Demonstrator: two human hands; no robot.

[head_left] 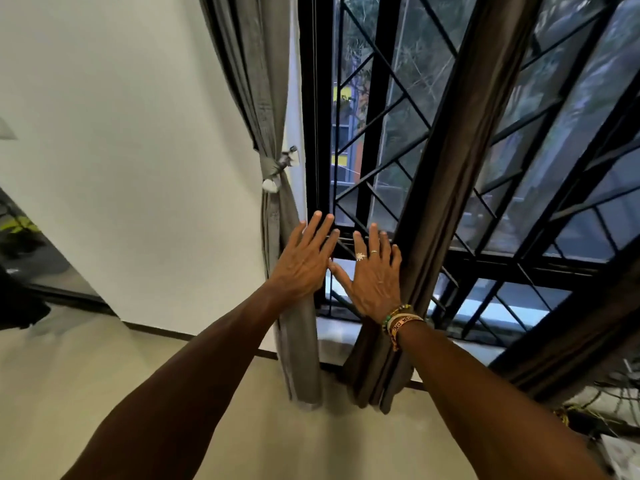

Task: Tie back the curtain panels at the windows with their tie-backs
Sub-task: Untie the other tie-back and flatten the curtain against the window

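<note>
Against the white wall [138, 150] hangs the grey curtain panel [263, 81], gathered at its middle by a grey tie-back [275, 168] beside the window frame. Just below it the left hand [306, 261] is flat, its fingers straight and slightly fanned over the panel's inner edge. The right hand [374, 278] is close beside it, also spread flat, with rings and bracelets [401, 318]. Its outer edge lies against the brown curtain panel [450, 168], which hangs loose over the black window grille [391, 109].

Grey curtain panel [257, 81] in its tie-back [274, 169], brown curtain panel [450, 168] loose
</note>
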